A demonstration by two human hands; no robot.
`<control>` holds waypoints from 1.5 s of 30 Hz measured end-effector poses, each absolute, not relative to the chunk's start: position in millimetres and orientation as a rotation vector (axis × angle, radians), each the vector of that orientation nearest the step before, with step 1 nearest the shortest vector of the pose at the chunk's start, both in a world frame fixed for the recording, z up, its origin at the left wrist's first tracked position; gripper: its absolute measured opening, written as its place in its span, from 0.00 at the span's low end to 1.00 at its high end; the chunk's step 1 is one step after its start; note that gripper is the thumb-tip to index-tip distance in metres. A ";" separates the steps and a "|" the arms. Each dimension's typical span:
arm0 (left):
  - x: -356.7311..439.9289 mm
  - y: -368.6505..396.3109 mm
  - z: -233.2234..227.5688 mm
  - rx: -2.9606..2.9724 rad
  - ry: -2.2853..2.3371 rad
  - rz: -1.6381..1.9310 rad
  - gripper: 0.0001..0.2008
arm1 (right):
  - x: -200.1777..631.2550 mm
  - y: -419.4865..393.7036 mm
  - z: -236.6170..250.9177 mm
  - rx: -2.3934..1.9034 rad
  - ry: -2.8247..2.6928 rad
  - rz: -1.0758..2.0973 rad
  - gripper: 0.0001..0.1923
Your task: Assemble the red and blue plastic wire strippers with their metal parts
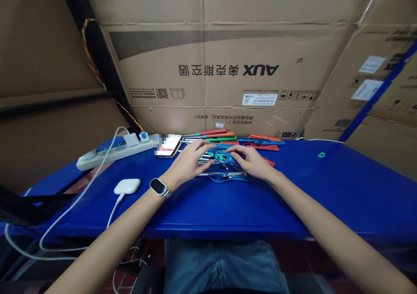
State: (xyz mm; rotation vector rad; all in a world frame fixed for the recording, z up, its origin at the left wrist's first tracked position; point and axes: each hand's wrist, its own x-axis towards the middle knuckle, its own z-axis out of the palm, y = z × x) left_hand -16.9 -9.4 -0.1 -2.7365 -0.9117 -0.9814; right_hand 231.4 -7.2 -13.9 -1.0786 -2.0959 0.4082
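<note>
My left hand (191,160), with a watch on its wrist, is over the middle of the blue table, thumb and fingers spread apart. Its index fingertip reaches the edge of a blue plastic piece (224,147) with teal-green parts (220,156) at its middle. From the other side my right hand (252,160) curls its thumb and fingers at this piece's right end, which they partly hide. Thin metal shafts show between the hands. Just below lies another blue piece (239,179) with a metal rod and thin wires.
Behind the hands lie tools with red (216,131) and green handles (224,137), plus red (265,147) and orange pieces (265,137). A phone (168,146), power strip (114,154) and cabled white case (127,186) are leftward. A cardboard wall (224,46) stands behind.
</note>
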 end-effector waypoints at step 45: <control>-15.2 4.9 -10.3 -3.162 -0.921 -0.753 0.05 | 222.2 -23.4 -30.9 -1.158 -2.370 0.130 0.03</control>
